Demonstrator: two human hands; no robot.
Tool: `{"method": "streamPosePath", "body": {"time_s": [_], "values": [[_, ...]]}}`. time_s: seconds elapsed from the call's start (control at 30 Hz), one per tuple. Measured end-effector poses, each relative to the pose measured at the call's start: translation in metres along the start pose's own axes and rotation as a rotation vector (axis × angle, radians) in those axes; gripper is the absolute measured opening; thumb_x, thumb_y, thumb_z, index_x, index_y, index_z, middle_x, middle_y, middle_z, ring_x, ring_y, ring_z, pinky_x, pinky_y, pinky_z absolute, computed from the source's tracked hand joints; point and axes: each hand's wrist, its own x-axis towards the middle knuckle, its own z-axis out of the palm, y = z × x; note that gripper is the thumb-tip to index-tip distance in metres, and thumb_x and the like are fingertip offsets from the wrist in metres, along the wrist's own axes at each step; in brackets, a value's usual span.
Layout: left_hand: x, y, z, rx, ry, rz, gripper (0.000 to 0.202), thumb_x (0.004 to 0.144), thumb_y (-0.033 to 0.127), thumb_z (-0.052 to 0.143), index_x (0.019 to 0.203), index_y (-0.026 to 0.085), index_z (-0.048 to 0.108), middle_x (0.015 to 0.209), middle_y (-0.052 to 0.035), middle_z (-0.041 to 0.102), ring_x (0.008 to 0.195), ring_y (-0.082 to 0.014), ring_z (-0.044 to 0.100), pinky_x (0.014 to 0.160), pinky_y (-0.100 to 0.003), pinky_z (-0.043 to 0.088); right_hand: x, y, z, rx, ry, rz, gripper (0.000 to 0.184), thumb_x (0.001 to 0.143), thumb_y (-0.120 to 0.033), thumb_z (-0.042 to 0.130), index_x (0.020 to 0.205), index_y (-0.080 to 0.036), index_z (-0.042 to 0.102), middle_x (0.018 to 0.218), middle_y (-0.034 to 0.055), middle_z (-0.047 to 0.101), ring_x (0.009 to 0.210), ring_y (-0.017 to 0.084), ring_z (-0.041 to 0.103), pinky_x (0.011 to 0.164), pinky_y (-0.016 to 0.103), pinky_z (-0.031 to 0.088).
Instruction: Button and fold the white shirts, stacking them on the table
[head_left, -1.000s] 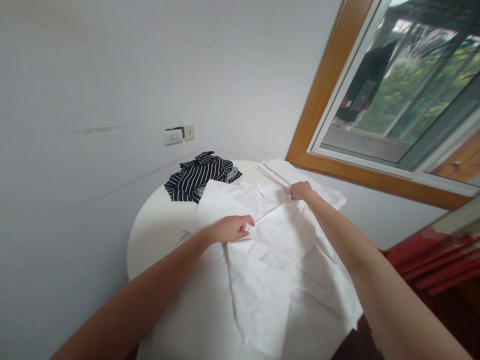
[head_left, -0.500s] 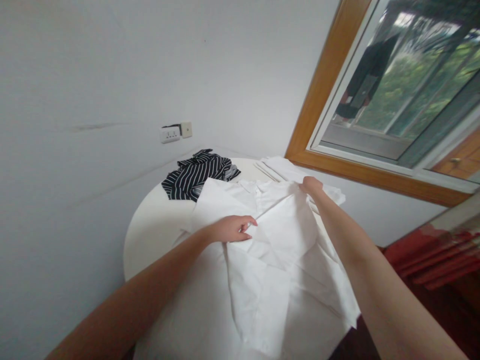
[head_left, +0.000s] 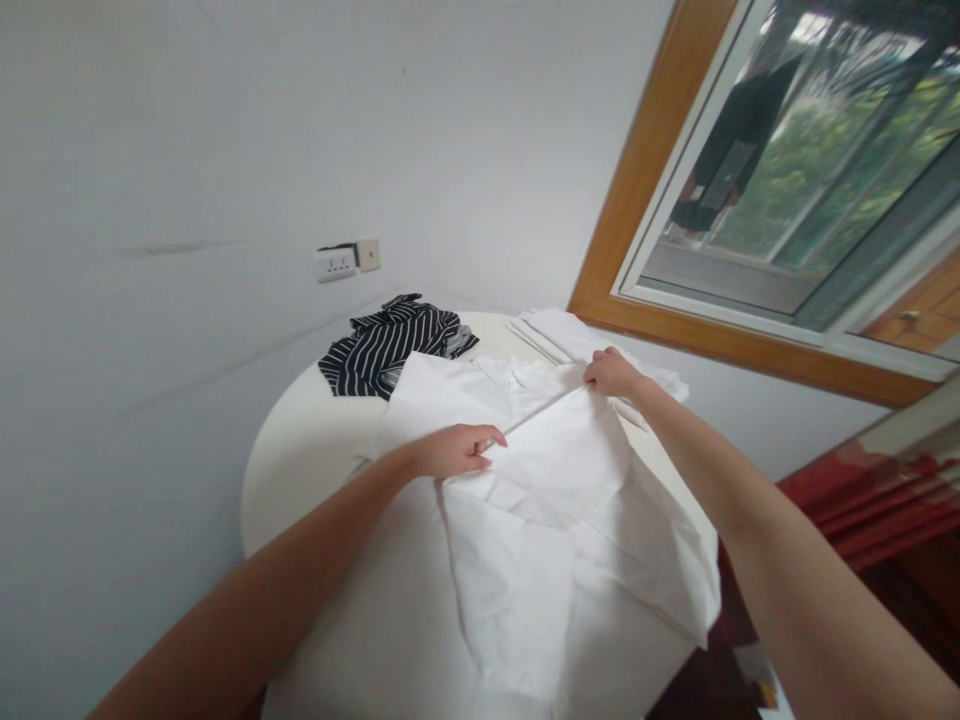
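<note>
A white shirt [head_left: 525,560] lies spread over the round white table [head_left: 281,465], with its collar toward the wall and a flap folded across its middle. My left hand [head_left: 459,450] pinches the fold's edge near the shirt's centre, thumb and fingers closed on the cloth. Farther back and to the right, my right hand [head_left: 611,373] is closed on the other end of the same folded edge. Between the two hands the edge runs straight and taut on a slant. The right fingertips are partly hidden by the hand itself.
A crumpled black-and-white striped garment [head_left: 397,345] sits at the table's back left. Folded white cloth [head_left: 559,330] lies at the back right, under the window frame [head_left: 622,190]. A socket [head_left: 334,264] is on the wall; red fabric [head_left: 870,505] hangs at right.
My right hand has shifted slightly left and inward with the shirt's edge, and the fold between the hands looks tighter. My left hand stays pinched on the cloth, a little farther left.
</note>
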Motion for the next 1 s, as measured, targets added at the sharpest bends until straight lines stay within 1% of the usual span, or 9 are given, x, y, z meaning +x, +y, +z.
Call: {"method": "streamPosePath", "body": {"time_s": [0.1,0.23,0.4,0.57,0.67,0.73,0.83,0.9,1.0], "values": [[-0.002,-0.003,-0.003,-0.039,0.013,-0.006,0.038,0.083,0.034,0.053,0.117,0.017,0.054,0.069,0.0061,0.035,0.060,-0.0097,0.035,0.060,-0.021,0.032,-0.004,0.003,0.003,-0.055,0.091,0.027,0.025,0.075,-0.016,0.052,0.082,-0.020,0.076,0.081,0.0097,0.072,0.094,0.024,0.053,0.093,0.039,0.023],[-0.001,-0.006,-0.002,-0.002,0.069,-0.024,0.033,0.084,0.032,0.051,0.114,0.018,0.055,0.071,0.0057,0.038,0.060,-0.0095,0.038,0.061,-0.020,0.033,-0.006,0.004,0.010,-0.100,0.143,0.058,0.028,0.080,-0.019,0.048,0.082,-0.017,0.075,0.086,0.0119,0.071,0.096,0.026,0.050,0.095,0.042,0.021],[0.003,-0.010,0.005,0.228,0.150,-0.041,0.030,0.087,0.027,0.046,0.114,0.020,0.059,0.072,0.0031,0.049,0.064,-0.0118,0.046,0.063,-0.022,0.035,-0.006,-0.004,0.018,-0.150,0.198,0.101,0.031,0.085,-0.016,0.044,0.085,-0.014,0.074,0.095,0.0158,0.067,0.103,0.028,0.048,0.099,0.044,0.020],[0.007,-0.015,0.011,0.334,0.201,0.005,0.034,0.089,0.027,0.044,0.119,0.021,0.059,0.085,-0.0014,0.062,0.077,-0.0153,0.056,0.075,-0.024,0.041,-0.018,-0.017,0.009,-0.038,0.288,0.255,0.030,0.086,-0.014,0.043,0.100,-0.015,0.070,0.108,0.0159,0.063,0.107,0.028,0.048,0.094,0.042,0.029],[0.007,-0.015,0.012,0.344,0.219,0.008,0.034,0.089,0.027,0.044,0.120,0.021,0.059,0.091,-0.0029,0.065,0.080,-0.0157,0.057,0.077,-0.025,0.042,-0.047,-0.023,0.004,0.115,0.325,0.349,0.036,0.085,-0.016,0.045,0.116,-0.020,0.062,0.118,0.0127,0.060,0.111,0.028,0.049,0.093,0.042,0.034],[0.008,-0.014,0.012,0.335,0.216,0.003,0.034,0.089,0.027,0.043,0.118,0.020,0.061,0.090,-0.0030,0.065,0.078,-0.0152,0.057,0.075,-0.024,0.042,-0.079,-0.025,0.007,0.229,0.255,0.346,0.043,0.084,-0.018,0.047,0.125,-0.023,0.057,0.124,0.0112,0.058,0.113,0.028,0.050,0.094,0.042,0.037],[0.010,-0.015,0.011,0.308,0.219,-0.004,0.034,0.088,0.028,0.044,0.117,0.021,0.063,0.081,-0.0012,0.062,0.071,-0.0142,0.055,0.069,-0.023,0.041,-0.134,-0.029,0.020,0.423,0.082,0.178,0.068,0.078,-0.028,0.058,0.143,-0.022,0.038,0.141,0.0113,0.047,0.125,0.027,0.045,0.101,0.040,0.037],[0.011,-0.017,0.012,0.288,0.221,-0.011,0.034,0.087,0.030,0.045,0.115,0.022,0.063,0.076,0.0002,0.060,0.068,-0.0136,0.053,0.065,-0.022,0.040,-0.162,-0.037,0.029,0.501,0.033,0.128,0.081,0.075,-0.037,0.063,0.147,-0.021,0.029,0.147,0.0116,0.040,0.132,0.027,0.039,0.104,0.040,0.036],[0.013,-0.021,0.012,0.265,0.215,-0.025,0.034,0.087,0.033,0.045,0.114,0.022,0.064,0.073,0.0012,0.057,0.066,-0.0129,0.051,0.064,-0.021,0.039,-0.177,-0.056,0.034,0.493,0.050,0.230,0.081,0.076,-0.038,0.062,0.147,-0.021,0.028,0.147,0.0129,0.040,0.130,0.029,0.043,0.101,0.041,0.038]]}}
